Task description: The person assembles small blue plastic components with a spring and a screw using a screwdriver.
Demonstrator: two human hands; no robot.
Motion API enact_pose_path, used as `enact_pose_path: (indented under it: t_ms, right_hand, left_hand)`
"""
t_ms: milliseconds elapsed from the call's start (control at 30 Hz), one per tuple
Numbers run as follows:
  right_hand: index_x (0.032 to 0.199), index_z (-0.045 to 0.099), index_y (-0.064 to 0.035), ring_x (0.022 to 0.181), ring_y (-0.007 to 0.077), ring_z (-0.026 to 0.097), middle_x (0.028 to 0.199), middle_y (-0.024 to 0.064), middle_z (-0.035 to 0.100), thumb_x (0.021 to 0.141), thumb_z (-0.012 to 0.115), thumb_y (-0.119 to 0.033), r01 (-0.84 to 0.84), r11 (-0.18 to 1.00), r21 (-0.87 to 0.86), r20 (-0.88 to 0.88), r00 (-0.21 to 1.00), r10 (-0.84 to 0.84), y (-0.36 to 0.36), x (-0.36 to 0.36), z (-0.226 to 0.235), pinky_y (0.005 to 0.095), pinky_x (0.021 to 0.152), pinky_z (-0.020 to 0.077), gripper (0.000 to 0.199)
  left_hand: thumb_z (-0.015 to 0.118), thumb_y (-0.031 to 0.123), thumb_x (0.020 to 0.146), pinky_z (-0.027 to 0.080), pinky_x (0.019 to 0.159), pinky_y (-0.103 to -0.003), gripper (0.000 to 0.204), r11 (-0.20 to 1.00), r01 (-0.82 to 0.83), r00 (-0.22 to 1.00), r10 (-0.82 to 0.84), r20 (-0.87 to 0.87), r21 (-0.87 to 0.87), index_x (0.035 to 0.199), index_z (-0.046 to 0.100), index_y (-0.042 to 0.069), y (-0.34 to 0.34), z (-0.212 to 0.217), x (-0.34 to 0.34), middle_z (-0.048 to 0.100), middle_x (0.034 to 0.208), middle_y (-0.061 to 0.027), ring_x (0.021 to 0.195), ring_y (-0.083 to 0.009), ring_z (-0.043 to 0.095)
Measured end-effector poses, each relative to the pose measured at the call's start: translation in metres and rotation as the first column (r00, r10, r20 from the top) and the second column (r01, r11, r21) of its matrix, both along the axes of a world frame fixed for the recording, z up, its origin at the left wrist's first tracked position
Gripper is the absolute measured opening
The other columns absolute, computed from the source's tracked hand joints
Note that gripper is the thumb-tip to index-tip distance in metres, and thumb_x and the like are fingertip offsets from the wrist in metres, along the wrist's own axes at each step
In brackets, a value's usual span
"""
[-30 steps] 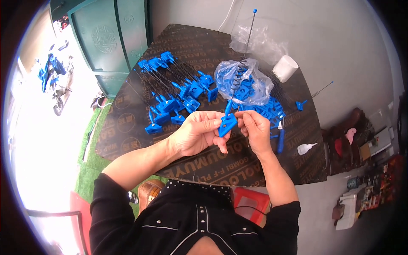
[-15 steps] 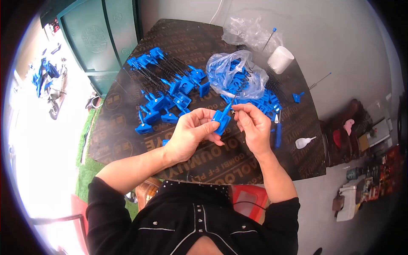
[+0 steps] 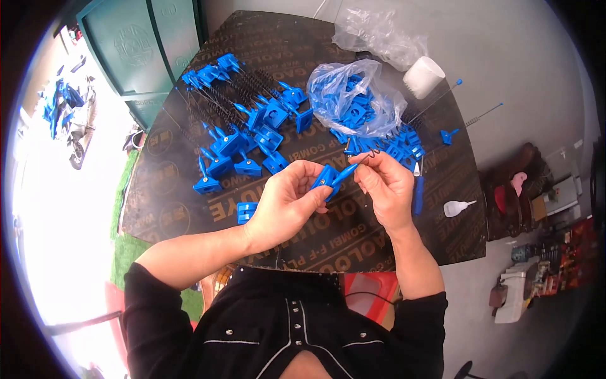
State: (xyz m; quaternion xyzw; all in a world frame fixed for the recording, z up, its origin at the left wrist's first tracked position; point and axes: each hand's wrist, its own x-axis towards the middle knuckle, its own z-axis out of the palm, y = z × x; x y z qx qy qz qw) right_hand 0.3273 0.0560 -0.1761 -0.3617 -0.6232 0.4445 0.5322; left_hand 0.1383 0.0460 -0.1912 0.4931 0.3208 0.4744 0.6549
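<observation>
My left hand (image 3: 291, 197) is closed around a blue plastic bracket (image 3: 324, 179) with a small screw in its face. From the bracket a pointed blue cone (image 3: 345, 172) sticks out toward my right hand (image 3: 387, 184). That hand pinches a dark coiled spring wire (image 3: 373, 153) at the cone's tip; my fingers hide the joint. The wire seems to run up and right into a thin rod with a blue cap (image 3: 459, 82). Close to my left wrist lies another blue bracket (image 3: 246, 212).
Blue brackets with cones and dark springs (image 3: 265, 136) are heaped at left. Loose blue parts spill from a clear plastic bag (image 3: 356, 104). A white cup (image 3: 423, 78), a blue-handled screwdriver (image 3: 418, 196), a white dropper bottle (image 3: 456, 208) and a blue piece (image 3: 449, 136) lie at right.
The blue cone has swung from pointing up to pointing right. The rod's capped end has moved right and down. My right hand has shifted slightly right, and the view has shifted a little.
</observation>
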Motion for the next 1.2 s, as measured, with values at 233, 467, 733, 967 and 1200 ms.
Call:
enact_pose_path:
  t_ms: [233,467,733,967,1200]
  right_hand:
    - [0.098,0.064,0.0005,0.066,0.0015,0.048,0.077,-0.0028,0.058,0.090,0.061,-0.003,0.029,1.000,0.005,0.026,0.999,-0.029,-0.001,-0.001,-0.003,0.0161,0.057,0.0373,0.009]
    - [0.095,0.064,0.0006,0.070,0.0028,0.051,0.081,-0.0016,0.060,0.089,0.062,-0.002,-0.015,1.000,-0.010,0.020,1.000,0.015,-0.002,-0.003,-0.001,0.0168,0.060,0.0412,0.007]
    - [0.091,0.064,0.0006,0.070,0.0030,0.052,0.081,-0.0016,0.061,0.086,0.065,-0.002,0.005,1.000,-0.019,0.047,0.999,-0.004,-0.002,-0.004,-0.006,0.0177,0.062,0.0419,0.006]
    - [0.092,0.060,0.0020,0.065,0.0046,0.049,0.077,0.0004,0.054,0.087,0.061,0.001,0.001,1.000,-0.003,0.110,0.994,0.000,-0.002,-0.001,-0.011,0.0188,0.056,0.0378,0.005]
    - [0.086,0.057,0.0025,0.069,0.0053,0.045,0.083,0.0012,0.051,0.086,0.057,0.006,-0.032,0.999,-0.031,0.104,0.994,0.035,-0.001,0.000,-0.013,0.0195,0.061,0.0377,0.003]
  left_hand:
    - [0.059,0.002,0.089,0.051,0.062,-0.022,0.021,1.000,0.013,0.999,-0.013,-0.039,-0.010,0.107,0.050,-0.004,-0.001,-0.001,0.000,0.061,0.088,-0.0047,0.071,-0.0067,0.058]
    - [0.063,0.004,0.087,0.050,0.058,-0.020,0.021,0.998,-0.038,0.998,0.036,-0.052,-0.051,0.102,0.051,-0.004,0.000,0.001,0.002,0.061,0.083,-0.0037,0.067,-0.0054,0.057]
    - [0.063,0.003,0.087,0.048,0.059,-0.020,0.019,0.997,-0.059,0.996,0.055,-0.074,-0.052,0.101,0.052,-0.004,-0.002,-0.002,0.002,0.061,0.083,-0.0034,0.069,-0.0045,0.056]
    - [0.063,0.003,0.087,0.048,0.059,-0.020,0.018,0.998,-0.061,0.997,0.059,-0.058,-0.021,0.100,0.053,-0.004,-0.003,-0.006,0.003,0.062,0.083,-0.0032,0.070,-0.0043,0.056]
    - [0.064,0.005,0.088,0.050,0.057,-0.021,0.021,0.996,-0.053,0.991,0.043,-0.130,-0.073,0.103,0.053,-0.006,-0.001,-0.005,0.002,0.063,0.084,-0.0049,0.067,-0.0056,0.058]
